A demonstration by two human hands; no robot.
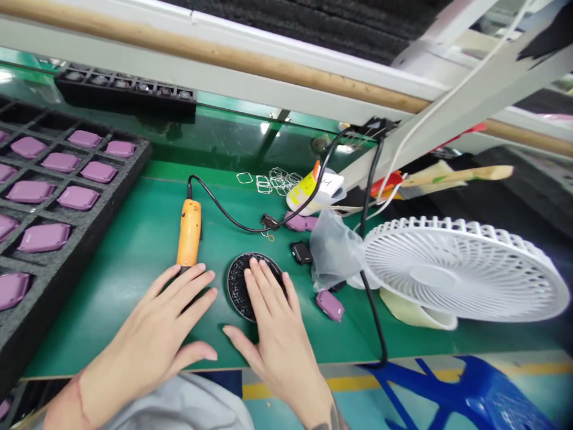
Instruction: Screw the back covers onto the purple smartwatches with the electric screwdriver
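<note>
Left to right: black foam tray (pixel 58 269) of purple housings (pixel 45 237), its edge just left of the left hand (pixel 152 322). Left hand open, not clenched, fingers laid over the near end of the orange electric screwdriver (pixel 189 233). Driver's long axis runs near-far, cable (pixel 224 218) leaving far end, going right. Left hand is nearer it. Right hand (pixel 280 340) open, fingertips on round dish of black granules (pixel 237 292). Loose purple housing (pixel 330 305) just right of it, white desk fan (pixel 465 269) beyond. Green mat (pixel 125 251) gives moving room left of driver.

This is a factory assembly bench. A green mat (pixel 134 251), electric screwdriver (pixel 189 233) and foam tray (pixel 67 280) of purple casings (pixel 43 237) show it.
</note>
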